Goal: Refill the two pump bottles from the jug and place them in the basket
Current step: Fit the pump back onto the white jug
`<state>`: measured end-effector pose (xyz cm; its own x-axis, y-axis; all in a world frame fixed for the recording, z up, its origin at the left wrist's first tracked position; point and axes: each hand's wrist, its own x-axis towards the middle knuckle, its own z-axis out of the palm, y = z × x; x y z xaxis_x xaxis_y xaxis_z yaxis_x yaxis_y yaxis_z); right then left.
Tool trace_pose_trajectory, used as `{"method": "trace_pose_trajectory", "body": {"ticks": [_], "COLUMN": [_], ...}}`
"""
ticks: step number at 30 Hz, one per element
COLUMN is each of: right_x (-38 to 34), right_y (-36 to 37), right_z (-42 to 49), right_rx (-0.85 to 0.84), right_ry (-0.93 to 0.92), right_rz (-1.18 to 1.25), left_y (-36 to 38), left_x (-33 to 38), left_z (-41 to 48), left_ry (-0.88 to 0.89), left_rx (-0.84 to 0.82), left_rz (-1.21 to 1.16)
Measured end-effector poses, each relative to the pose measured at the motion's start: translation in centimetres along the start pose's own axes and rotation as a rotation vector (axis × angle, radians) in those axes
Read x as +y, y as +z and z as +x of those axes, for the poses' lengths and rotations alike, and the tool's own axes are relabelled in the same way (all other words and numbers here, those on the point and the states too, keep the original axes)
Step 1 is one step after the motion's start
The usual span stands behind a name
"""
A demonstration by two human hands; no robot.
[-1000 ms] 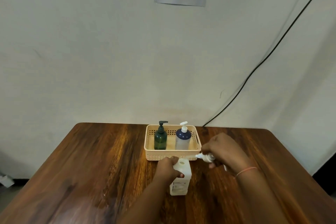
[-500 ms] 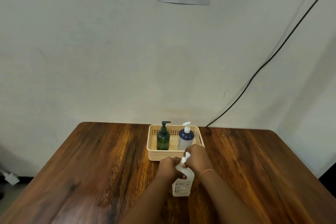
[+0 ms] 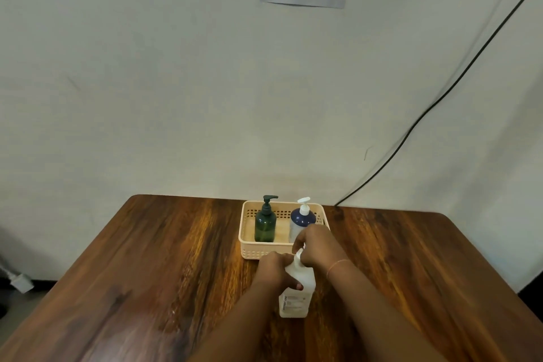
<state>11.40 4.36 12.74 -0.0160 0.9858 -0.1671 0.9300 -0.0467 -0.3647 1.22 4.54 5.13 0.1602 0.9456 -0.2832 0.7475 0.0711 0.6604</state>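
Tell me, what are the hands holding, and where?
Both hold the white jug. The left hand grips its upper body; the right hand is closed over the cap end on top.

Green bottle (image 3: 265,225) and blue bottle (image 3: 302,222) upright in basket (image 3: 249,247); white jug (image 3: 296,292) before it.

Two bare forearms enter from the bottom edge, with no sleeves showing on either one. The left hand (image 3: 274,270) wears nothing: no ring, watch or glove shows on it. The right hand (image 3: 318,245) is likewise ungloved, its fingers bare of rings as far as the view shows. Around the right wrist sits a thin pinkish-orange band (image 3: 338,264), a single narrow loop like a thread or slim bracelet, lying at about 4 o'clock from that hand's knuckles.
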Motion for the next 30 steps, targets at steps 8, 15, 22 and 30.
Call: {"method": "trace_pose_trajectory", "body": {"ticks": [8,15,22,30], "right_x": [-1.5,-1.7,-2.3,-2.0], "right_y": [-0.2,0.0,-0.5,-1.0], "right_z": [1.1,1.4,1.5,1.4], "right_rx": [-0.177,-0.151,-0.229,-0.214], "right_ry": [-0.089,0.042,-0.066,0.019], "right_rz": [-0.257,-0.197,-0.281,-0.218], "left_y": [0.0,0.1,0.0,0.1], "left_x": [0.0,-0.4,-0.5,-0.4], "left_z": [0.1,0.4,0.7,0.4], "left_ry": [-0.023,-0.01,-0.016,-0.04], "left_rx": [-0.005,0.0,0.004,0.013], "left_rz": [-0.012,-0.02,-0.05,-0.071]}}
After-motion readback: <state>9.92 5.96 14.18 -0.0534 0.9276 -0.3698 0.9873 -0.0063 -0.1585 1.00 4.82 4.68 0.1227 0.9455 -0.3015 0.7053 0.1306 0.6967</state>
